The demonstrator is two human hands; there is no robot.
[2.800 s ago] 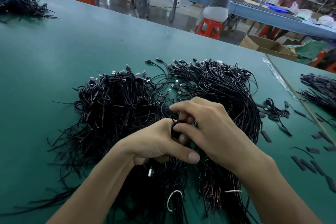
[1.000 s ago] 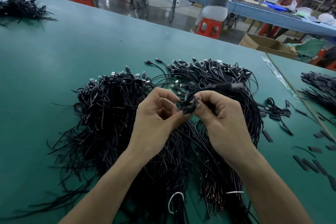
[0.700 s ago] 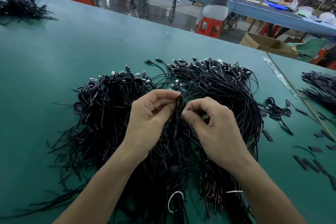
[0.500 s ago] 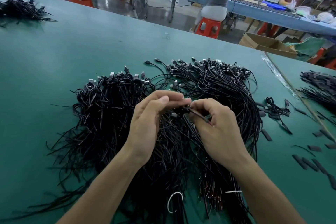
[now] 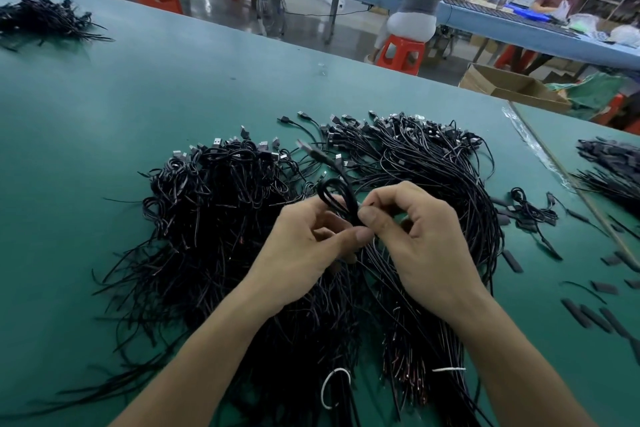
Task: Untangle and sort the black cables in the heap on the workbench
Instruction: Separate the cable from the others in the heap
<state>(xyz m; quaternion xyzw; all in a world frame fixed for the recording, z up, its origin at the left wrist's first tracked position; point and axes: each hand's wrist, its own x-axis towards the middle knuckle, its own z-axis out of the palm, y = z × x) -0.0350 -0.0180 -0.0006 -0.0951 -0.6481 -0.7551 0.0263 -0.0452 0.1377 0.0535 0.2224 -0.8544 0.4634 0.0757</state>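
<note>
Curled fingertips (image 5: 370, 217) of both hands pinch one looped black cable (image 5: 349, 201), the left hand (image 5: 304, 250) at 9 o'clock of the pinch, the right hand (image 5: 429, 246) at 3 o'clock. Its loop rises toward 12 o'clock above the middle of the heap (image 5: 221, 218), which sprawls across the green workbench (image 5: 138, 97).

A green desk (image 5: 173, 87) carries a large heap of black cables (image 5: 214, 218) at its middle, a smaller bundle (image 5: 41, 19) far left, and short black pieces (image 5: 588, 317) scattered at right
</note>
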